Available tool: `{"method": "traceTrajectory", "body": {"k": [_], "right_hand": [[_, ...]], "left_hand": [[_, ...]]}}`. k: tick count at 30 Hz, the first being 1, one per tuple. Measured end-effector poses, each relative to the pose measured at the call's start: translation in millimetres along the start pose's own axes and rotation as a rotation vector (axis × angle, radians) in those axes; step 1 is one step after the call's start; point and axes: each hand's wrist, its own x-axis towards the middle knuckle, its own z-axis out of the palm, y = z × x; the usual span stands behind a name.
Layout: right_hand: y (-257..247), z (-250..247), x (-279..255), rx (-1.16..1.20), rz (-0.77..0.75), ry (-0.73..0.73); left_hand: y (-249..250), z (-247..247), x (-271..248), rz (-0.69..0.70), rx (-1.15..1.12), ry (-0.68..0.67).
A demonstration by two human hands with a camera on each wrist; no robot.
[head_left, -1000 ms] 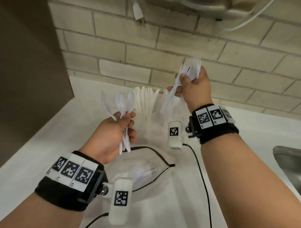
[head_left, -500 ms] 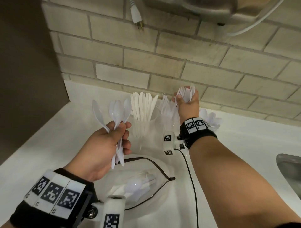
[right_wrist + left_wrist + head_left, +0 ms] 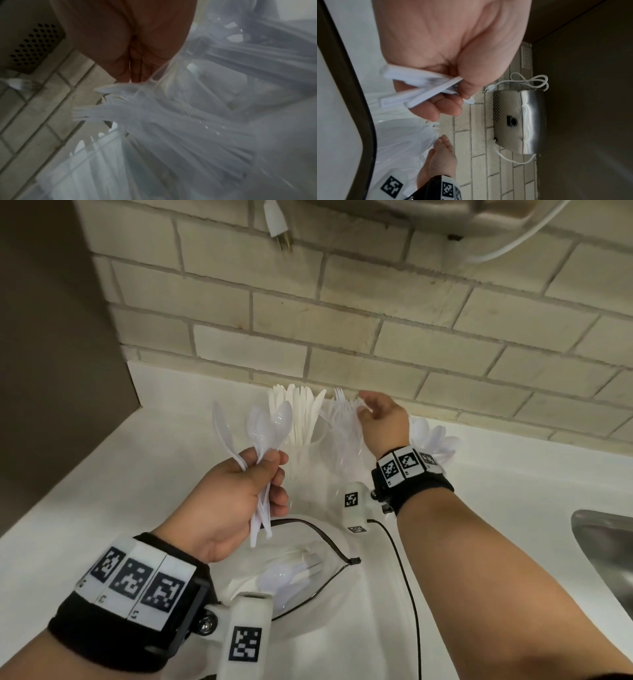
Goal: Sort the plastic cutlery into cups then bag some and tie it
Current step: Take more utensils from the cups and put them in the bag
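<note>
Spoons in hand: the left hand (image 3: 228, 501) grips a bunch of white plastic spoons (image 3: 267, 430) by their handles, fingers and thumb curled round them, bowls up, held above the counter (image 3: 479, 542).
Forks: white forks (image 3: 344, 416) stand tines-up in a clear cup (image 3: 346, 460) near the wall; the right hand (image 3: 385, 422) is over their tops, fingers loosely spread, holding nothing that can be seen.
Knives: a fan of white knives (image 3: 298, 412) stands in a clear cup just left of the forks.
More spoons: a cluster of spoon bowls (image 3: 433, 440) shows behind the right wrist, its cup hidden.
Bag: a clear bag (image 3: 308, 573) with a dark drawstring lies open on the counter below the left hand, with some white cutlery inside.
Head view only: all groups of cutlery and the bag together, and a steel sink edge (image 3: 603, 546) at the far right.
Left wrist view only: the spoon handles (image 3: 419, 86) sticking out under the palm, a steel wall unit (image 3: 518, 121) on the brick wall (image 3: 479, 162), its white cord with the plug hanging loose, and a white wall outlet (image 3: 526, 56).
Right wrist view only: the fork tines (image 3: 109, 109) from close by, just past the fingertips (image 3: 135, 75), through the cup wall; blurred and dim.
Writing: no brand or words readable; the wrist bands carry only black-and-white square markers.
</note>
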Motion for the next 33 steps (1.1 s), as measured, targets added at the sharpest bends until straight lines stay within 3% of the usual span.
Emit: {"method": "traceTrajectory", "body": {"k": [2, 4, 7, 10, 13, 18, 26, 33], "right_hand": [[-15, -7, -7, 0.081, -0.032, 0.064], [-41, -16, -23, 0.256, -0.032, 0.039], [-79, -31, -62, 0.412, 0.068, -0.229], [-101, -41, -96, 0.292, 0.11, -0.517], [-103, -39, -113, 0.146, 0.026, -0.631], [-100, -36, -129, 0.133, -0.032, -0.635], [-96, -42, -130, 0.156, 0.031, -0.419], [-96, -42, -133, 0.196, 0.038, -0.395]], "left_hand": [[1, 2, -1, -0.018, 0.042, -0.024], [3, 3, -2, -0.028, 0.088, -0.054], [5, 8, -2, -0.036, 0.138, -0.113], [3, 12, -4, -0.07, 0.213, -0.204], [1, 18, -8, -0.11, 0.358, -0.269], [-3, 29, -15, -0.061, 0.651, -0.257], [-3, 36, -21, -0.017, 0.638, -0.401], [-3, 38, -26, 0.022, 0.706, -0.456]]}}
